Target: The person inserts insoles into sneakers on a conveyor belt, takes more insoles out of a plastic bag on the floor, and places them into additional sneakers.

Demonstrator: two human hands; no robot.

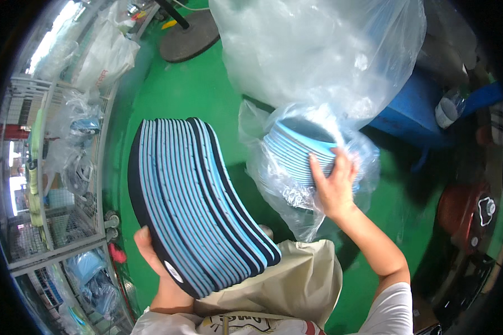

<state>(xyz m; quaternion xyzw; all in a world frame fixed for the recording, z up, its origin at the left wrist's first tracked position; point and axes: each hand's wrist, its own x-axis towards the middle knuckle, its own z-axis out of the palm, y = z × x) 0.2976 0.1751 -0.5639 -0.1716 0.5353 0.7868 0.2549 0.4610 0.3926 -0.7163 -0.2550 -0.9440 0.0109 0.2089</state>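
A thick stack of curved, layered blue and black pieces (193, 201), possibly shoe insoles, rests in my left hand (151, 255), whose thumb lies against the black outer piece at the lower left. That piece carries a white oval label. To the right, my right hand (335, 180) touches a second stack of curved light blue pieces (297, 155) inside a clear plastic bag (293, 209). Its fingers are spread over the ridged edges; whether they grip is unclear. The bag's open side shows a dark blue inner surface.
A large translucent plastic bag (318, 50) bulges ahead, beside a blue container (410, 113). Wire-mesh shelving (71, 247) with bagged items runs along the left. A round black stand base (188, 37) is on the green floor (176, 88). A dark red rounded object (461, 213) lies at right.
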